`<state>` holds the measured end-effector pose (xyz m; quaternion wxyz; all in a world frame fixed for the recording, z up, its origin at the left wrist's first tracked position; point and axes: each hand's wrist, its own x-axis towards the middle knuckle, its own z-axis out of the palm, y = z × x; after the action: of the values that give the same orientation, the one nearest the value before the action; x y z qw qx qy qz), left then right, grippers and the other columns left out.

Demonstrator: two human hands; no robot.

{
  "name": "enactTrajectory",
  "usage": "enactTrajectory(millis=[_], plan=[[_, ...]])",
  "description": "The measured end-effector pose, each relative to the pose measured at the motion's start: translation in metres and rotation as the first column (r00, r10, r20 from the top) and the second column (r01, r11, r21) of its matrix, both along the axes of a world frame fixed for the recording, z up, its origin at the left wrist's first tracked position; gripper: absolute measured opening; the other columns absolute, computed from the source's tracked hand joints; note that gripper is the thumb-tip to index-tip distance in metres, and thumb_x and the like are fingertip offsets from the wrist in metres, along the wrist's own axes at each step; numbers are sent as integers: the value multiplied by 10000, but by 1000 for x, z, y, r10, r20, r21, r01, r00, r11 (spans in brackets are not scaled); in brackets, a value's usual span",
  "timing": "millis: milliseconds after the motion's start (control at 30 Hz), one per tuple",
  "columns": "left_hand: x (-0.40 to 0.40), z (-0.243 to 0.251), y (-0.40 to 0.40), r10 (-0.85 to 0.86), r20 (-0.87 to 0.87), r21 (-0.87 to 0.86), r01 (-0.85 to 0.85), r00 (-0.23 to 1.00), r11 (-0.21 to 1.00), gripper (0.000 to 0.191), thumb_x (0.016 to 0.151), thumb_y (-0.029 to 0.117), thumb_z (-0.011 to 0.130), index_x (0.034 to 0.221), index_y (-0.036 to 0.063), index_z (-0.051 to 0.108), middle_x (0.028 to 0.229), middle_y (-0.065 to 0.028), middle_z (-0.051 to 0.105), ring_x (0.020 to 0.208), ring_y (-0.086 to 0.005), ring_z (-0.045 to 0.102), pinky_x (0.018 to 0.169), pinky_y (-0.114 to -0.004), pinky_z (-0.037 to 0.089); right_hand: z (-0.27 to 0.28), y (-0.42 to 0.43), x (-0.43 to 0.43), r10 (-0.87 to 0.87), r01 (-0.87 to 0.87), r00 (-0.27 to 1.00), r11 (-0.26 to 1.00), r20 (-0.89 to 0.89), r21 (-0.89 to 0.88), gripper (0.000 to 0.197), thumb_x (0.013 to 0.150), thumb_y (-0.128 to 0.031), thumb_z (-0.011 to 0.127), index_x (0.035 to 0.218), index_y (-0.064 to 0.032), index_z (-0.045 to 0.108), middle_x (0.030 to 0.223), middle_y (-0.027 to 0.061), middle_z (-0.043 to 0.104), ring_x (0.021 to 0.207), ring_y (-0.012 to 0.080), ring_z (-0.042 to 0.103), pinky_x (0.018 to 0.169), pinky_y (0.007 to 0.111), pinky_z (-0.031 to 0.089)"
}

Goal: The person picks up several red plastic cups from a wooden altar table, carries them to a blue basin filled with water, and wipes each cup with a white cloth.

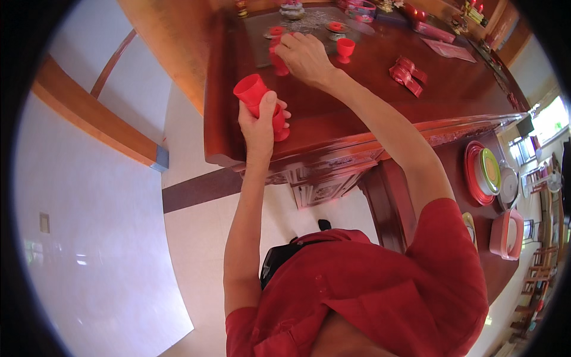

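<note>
Red plastic footed cups point(250, 89) are in my left hand point(259, 120), over the front left part of a dark red wooden altar table point(339, 98); one cup tilts up out of the fist and another shows beneath the fingers. Farther back, my right hand point(305, 58) is at a blurred red cup point(279, 58), its fingers at the rim; whether they grip it cannot be told. To the right of that hand stands another red footed cup point(345, 50). Behind are small dishes point(337, 27) with red tops.
Crumpled red packets point(408, 76) lie right of the cups. A flat pink packet point(448, 50) and ornaments line the table's back. Stacked plates point(490, 172) and a pink plastic basin point(506, 234) stand on a lower table at right. An orange-brown pillar point(169, 49) rises beside the altar table's left edge.
</note>
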<state>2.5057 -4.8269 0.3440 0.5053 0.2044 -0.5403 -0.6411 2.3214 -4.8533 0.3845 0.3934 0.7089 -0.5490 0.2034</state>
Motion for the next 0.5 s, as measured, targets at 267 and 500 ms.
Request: enactTrajectory(millis=[267,500], plan=[[8,-3,-3,9,-24,-15,-9,1000,1000,322,879,267,545,1081,44,428,767,-112,585,586,-167,579,451,-257,474,25,88,-84,102,-33,951,972,291,-234,113,741,-99,632,827,-66,567,799,84,544,732,288,572,578,372,482],[-1,-5,1,-1,53,-86,6,999,996,346,879,251,545,1113,26,424,781,-113,591,595,-156,576,460,-247,469,-22,185,-192,-227,265,908,962,353,-62,117,738,-48,616,828,-48,542,818,99,536,744,315,560,590,383,473]])
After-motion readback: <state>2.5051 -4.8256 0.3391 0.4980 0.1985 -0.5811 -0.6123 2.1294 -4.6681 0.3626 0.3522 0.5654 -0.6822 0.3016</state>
